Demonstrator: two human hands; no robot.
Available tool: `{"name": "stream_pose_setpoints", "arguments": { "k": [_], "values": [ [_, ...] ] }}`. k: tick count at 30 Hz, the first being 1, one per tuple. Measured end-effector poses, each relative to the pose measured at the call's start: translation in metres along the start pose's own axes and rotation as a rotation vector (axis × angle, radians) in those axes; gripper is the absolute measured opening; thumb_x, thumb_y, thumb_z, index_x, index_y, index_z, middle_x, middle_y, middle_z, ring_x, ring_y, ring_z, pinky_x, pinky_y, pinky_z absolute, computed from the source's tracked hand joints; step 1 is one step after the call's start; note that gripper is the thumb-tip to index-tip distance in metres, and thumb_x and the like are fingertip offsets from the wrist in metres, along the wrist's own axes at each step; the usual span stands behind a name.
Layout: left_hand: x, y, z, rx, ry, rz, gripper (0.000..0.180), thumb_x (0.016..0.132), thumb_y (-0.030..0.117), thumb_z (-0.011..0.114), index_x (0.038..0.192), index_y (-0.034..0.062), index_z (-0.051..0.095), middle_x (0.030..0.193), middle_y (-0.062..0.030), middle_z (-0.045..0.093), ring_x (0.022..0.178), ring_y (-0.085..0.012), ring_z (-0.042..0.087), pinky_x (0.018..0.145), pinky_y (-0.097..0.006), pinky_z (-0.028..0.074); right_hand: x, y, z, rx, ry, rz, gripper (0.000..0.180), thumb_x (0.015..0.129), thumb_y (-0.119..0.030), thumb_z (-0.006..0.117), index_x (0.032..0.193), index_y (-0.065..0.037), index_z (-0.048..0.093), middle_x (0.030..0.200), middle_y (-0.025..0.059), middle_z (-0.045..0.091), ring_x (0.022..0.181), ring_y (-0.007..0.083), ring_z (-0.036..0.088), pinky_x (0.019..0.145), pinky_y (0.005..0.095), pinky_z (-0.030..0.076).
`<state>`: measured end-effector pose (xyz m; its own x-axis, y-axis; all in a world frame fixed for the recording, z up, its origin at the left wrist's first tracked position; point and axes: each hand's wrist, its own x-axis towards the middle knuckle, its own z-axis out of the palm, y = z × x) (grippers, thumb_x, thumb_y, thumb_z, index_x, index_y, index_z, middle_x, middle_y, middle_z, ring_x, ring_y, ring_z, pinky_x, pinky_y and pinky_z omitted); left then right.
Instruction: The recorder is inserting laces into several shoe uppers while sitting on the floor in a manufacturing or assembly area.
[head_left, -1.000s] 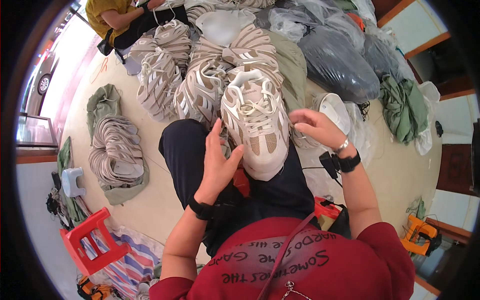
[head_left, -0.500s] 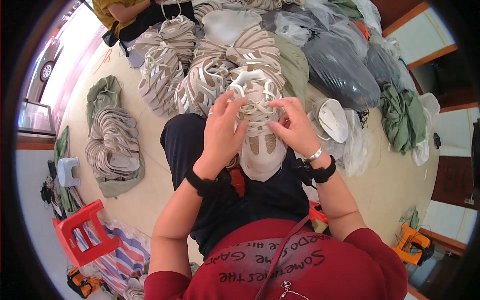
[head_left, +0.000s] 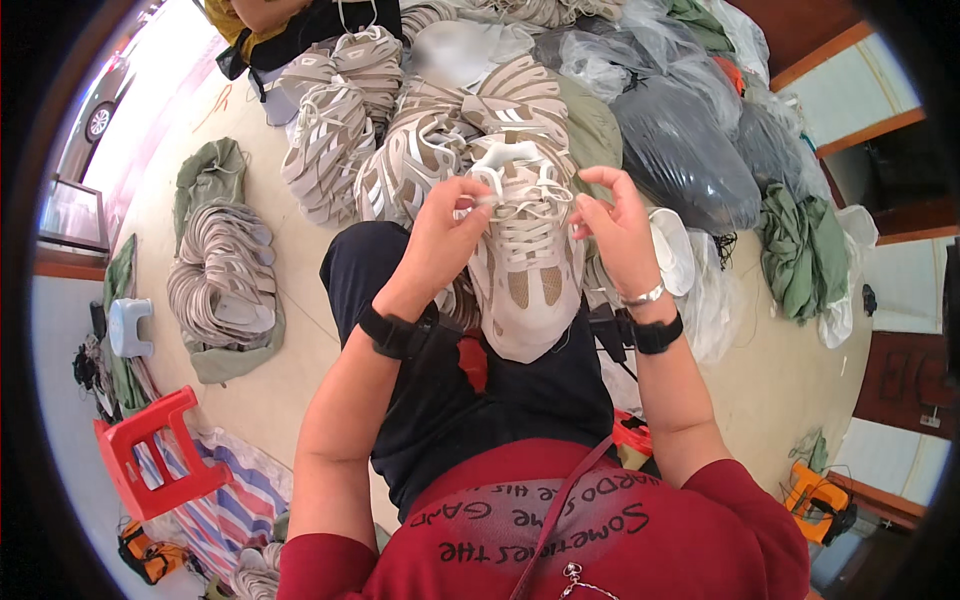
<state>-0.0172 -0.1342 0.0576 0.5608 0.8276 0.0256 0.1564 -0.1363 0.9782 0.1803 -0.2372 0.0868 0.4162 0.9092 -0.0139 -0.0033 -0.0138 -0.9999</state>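
Left hand (head_left: pixel 445 235): pinching a white lace (head_left: pixel 487 190) between thumb and fingertips, near the top eyelets of the shoe (head_left: pixel 525 265). Right hand (head_left: pixel 615 225): fingers pressed together on the shoe's other side, seemingly nipping the lace's far end, though that grip is partly hidden.

Shoe: cream and tan trainer, lying on the person's lap, toe pointing toward the body, laces running in rows across the tongue.

Handling note, as a judgement: lacing is going best with both ends kept even, each crossing pulled flat before the next eyelet, and the shoe braced against the thigh so it is not rolling.

Around the lap: matching shoes heaping in a pile (head_left: pixel 400 130) just beyond the knees. Soles (head_left: pixel 215 280) stacking on a green cloth on the floor (head_left: pixel 300 370), well to the left.

Packages: grey plastic bags (head_left: pixel 680 150), bulging and unlabelled, sitting beyond the right hand. Red stool (head_left: pixel 150 455) standing at the lower left beside a striped sack (head_left: pixel 215 510). No signs legible.
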Motion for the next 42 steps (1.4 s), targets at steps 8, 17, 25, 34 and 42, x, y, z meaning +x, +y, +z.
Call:
{"name": "stream_pose_setpoints", "arguments": {
  "k": [8, 17, 25, 34, 42],
  "values": [
    [-0.068, -0.006, -0.004, 0.010, -0.199, -0.059, 0.035, 0.087, 0.008, 0.064, 0.120, 0.0032, 0.053, 0.091, -0.0063, 0.062, 0.080, -0.0114, 0.057, 0.073, -0.026, 0.049, -0.067, 0.016, 0.007, -0.484, -0.328, -0.192, 0.011, 0.088, -0.011, 0.061, 0.097, -0.005, 0.057, 0.079, 0.0040, 0.058, 0.065, 0.0141, 0.056, 0.059, 0.0289, 0.045],
    [-0.094, -0.001, 0.016, 0.050, -0.336, -0.221, 0.034, 0.087, 0.010, 0.069, 0.110, 0.0055, 0.044, 0.074, -0.0024, 0.056, 0.065, -0.0090, 0.054, 0.058, -0.025, 0.045, -0.052, 0.018, 0.017, -0.544, -0.298, -0.047, 0.017, 0.086, -0.016, 0.063, 0.100, -0.008, 0.058, 0.063, 0.0059, 0.054, 0.056, 0.0205, 0.055, 0.054, 0.0332, 0.042],
    [-0.085, -0.026, 0.013, -0.051, -0.278, -0.283, 0.036, 0.078, 0.016, 0.080, 0.089, 0.0051, 0.048, 0.069, 0.0012, 0.055, 0.063, -0.0054, 0.052, 0.056, -0.023, 0.044, -0.036, 0.019, 0.021, -0.505, -0.254, 0.038, 0.026, 0.088, -0.016, 0.064, 0.110, -0.010, 0.053, 0.053, -0.0016, 0.051, 0.048, 0.0078, 0.046, 0.048, 0.0260, 0.036],
    [-0.082, -0.024, 0.012, -0.114, -0.317, -0.336, 0.033, 0.078, 0.012, 0.079, 0.087, 0.0067, 0.048, 0.075, 0.0041, 0.052, 0.068, -0.0033, 0.051, 0.059, -0.021, 0.044, -0.034, 0.029, 0.023, -0.337, -0.203, 0.171, 0.011, 0.090, -0.015, 0.064, 0.095, -0.009, 0.056, 0.055, -0.0042, 0.056, 0.047, 0.0022, 0.047, 0.044, 0.0227, 0.035],
    [-0.081, -0.031, 0.013, -0.087, -0.316, -0.267, 0.042, 0.075, 0.025, 0.083, 0.088, 0.0049, 0.048, 0.071, -0.0024, 0.057, 0.065, -0.0099, 0.054, 0.060, -0.026, 0.047, -0.035, 0.020, 0.024, -0.319, -0.146, 0.181, 0.023, 0.087, -0.013, 0.064, 0.109, -0.008, 0.056, 0.051, -0.0017, 0.054, 0.046, 0.0046, 0.047, 0.046, 0.0240, 0.037]
  ]
}}
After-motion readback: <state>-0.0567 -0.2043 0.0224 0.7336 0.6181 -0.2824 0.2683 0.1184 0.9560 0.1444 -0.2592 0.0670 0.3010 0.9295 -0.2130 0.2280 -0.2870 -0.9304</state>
